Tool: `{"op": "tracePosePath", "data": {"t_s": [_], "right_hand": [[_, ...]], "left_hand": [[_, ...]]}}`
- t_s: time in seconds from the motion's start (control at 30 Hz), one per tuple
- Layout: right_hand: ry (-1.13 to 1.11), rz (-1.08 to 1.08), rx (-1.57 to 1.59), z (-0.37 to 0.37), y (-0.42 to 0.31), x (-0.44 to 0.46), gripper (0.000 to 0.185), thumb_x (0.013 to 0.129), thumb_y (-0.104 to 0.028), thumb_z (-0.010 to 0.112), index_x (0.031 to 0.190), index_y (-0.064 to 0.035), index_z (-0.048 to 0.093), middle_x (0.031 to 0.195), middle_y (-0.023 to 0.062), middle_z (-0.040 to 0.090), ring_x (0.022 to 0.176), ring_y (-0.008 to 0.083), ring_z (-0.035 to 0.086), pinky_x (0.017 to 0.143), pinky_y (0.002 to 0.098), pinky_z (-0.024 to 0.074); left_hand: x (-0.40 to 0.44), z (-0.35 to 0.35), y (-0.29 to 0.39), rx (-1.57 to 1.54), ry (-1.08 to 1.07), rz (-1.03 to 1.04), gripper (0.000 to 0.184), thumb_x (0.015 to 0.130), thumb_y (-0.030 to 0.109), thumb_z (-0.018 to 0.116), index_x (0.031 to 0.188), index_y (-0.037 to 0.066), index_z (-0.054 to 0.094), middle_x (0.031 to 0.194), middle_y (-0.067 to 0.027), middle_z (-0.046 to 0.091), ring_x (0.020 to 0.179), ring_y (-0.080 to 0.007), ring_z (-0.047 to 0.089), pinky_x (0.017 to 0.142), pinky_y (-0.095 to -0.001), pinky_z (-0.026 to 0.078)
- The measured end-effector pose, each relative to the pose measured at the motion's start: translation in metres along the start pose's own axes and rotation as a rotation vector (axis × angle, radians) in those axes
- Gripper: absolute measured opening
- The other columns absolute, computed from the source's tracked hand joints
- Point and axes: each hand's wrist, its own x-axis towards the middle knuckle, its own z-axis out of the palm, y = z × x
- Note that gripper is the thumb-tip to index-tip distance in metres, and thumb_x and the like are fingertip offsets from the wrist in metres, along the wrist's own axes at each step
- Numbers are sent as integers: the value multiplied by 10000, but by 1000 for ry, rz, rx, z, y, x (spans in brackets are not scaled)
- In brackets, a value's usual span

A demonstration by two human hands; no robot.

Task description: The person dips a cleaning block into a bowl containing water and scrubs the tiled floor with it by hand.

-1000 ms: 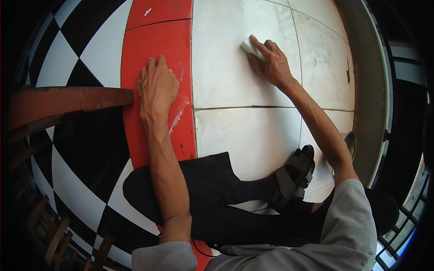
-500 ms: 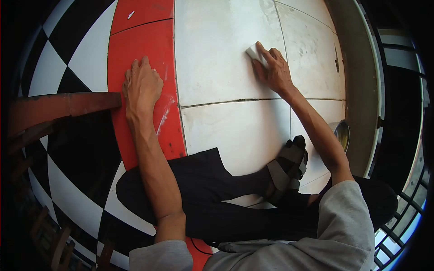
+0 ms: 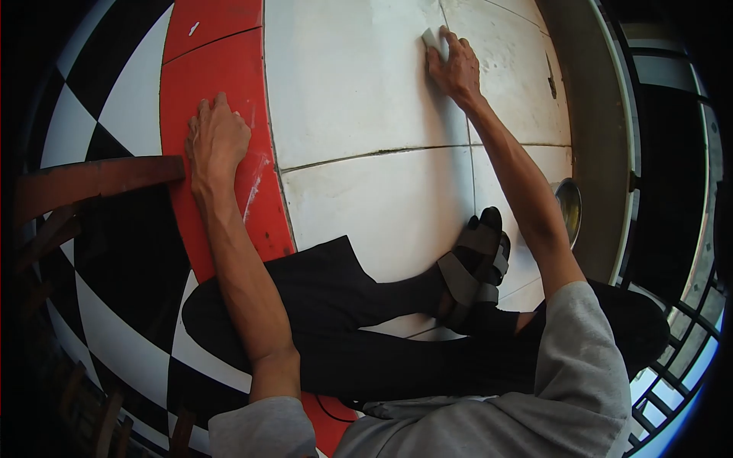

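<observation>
My right hand is closed around a small pale whitish-grey block, with the thumb on one side and the fingers on the other. The block is down against the white floor tiles; what it is made of I cannot tell. On the red tile strip to the left, my left hand rests palm down, holding nothing, its fingers stretched forward and slightly bent. Whitish scuff marks show on the red tile beside that hand.
A metal bowl stands by the right wall, partly behind my right forearm. A wooden furniture piece juts in from the left over black-and-white checkered tiles. My sandalled foot is on the white tiles. A small white scrap lies on the red strip.
My right hand has slid forward over the white tiles with the block. The whole view has shifted a little; my left hand stays at the same place on the red strip.
</observation>
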Motion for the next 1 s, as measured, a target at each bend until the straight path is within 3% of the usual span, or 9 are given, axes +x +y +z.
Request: {"op": "tracePosePath", "data": {"t_s": [0.13, 0.27, 0.4, 0.6, 0.67, 0.8, 0.87, 0.9, 1.0], "right_hand": [[-23, 23, -18, 8, 9, 34, 489, 889, -284, 650, 1315, -55, 574, 1054, 220, 636, 1055, 393, 611, 904, 475, 500], [-165, -269, 89, -41, 2, -51, 530, 882, -158, 682, 1380, -58, 532, 951, 177, 618, 896, 337, 593, 793, 437, 503], [-398, -402, 211, -72, 2, -103, 589, 865, -102, 703, 1420, -68, 509, 884, 126, 554, 859, 284, 568, 770, 404, 495], [-586, -775, 199, -26, -130, -85, 594, 887, -214, 714, 1442, -194, 502, 1052, 69, 565, 998, 237, 591, 905, 332, 565], [-588, -805, 210, -25, -136, -80, 605, 889, -212, 712, 1452, -196, 491, 1056, 67, 568, 1002, 236, 592, 906, 330, 570], [-582, -834, 231, -42, -64, -86, 631, 885, -217, 725, 1470, -209, 488, 973, 34, 562, 892, 197, 560, 828, 312, 579], [-568, -775, 217, -61, -12, -91, 666, 857, -166, 757, 1469, -204, 497, 906, 37, 579, 872, 195, 557, 825, 317, 575], [-604, -726, 174, -72, -6, -89, 675, 849, -170, 768, 1468, -204, 501, 915, 37, 580, 872, 196, 556, 828, 317, 571], [-527, -807, 217, -59, -18, -94, 673, 850, -185, 769, 1467, -203, 502, 910, 33, 571, 875, 194, 554, 820, 311, 570]], "left_hand": [[3, -4, -1, 0, -35, 7, 474, 991, 207, 506, 1422, 12, 472, 1421, -214, 506, 1291, -398, 512, 1049, -508, 470], [3, -3, -9, -44, -25, -5, 465, 987, 210, 502, 1407, 9, 483, 1409, -213, 515, 1280, -399, 520, 1047, -509, 469], [3, -3, -1, 5, -43, 0, 456, 981, 211, 508, 1389, 7, 494, 1387, -200, 538, 1267, -403, 531, 1052, -508, 465], [10, 0, -9, -60, 18, 2, 489, 959, 167, 495, 1422, 9, 479, 1401, -195, 547, 1283, -394, 530, 1068, -502, 456], [11, -3, -15, -81, 7, -2, 496, 953, 154, 486, 1428, 10, 478, 1388, -195, 562, 1278, -389, 536, 1071, -494, 455], [10, 7, -23, -142, 100, 33, 467, 926, 133, 487, 1370, -7, 526, 1318, -198, 611, 1227, -387, 576, 1046, -484, 472], [8, -8, -14, -102, 5, 9, 498, 947, 149, 457, 1417, -13, 476, 1373, -218, 568, 1273, -381, 545, 1078, -471, 443], [8, -13, -11, -62, -93, 9, 531, 968, 165, 427, 1465, -19, 426, 1428, -237, 526, 1318, -375, 515, 1110, -458, 414], [9, -12, -8, -54, -101, -2, 531, 969, 169, 427, 1464, -24, 425, 1423, -239, 529, 1314, -377, 518, 1109, -465, 412]]}}
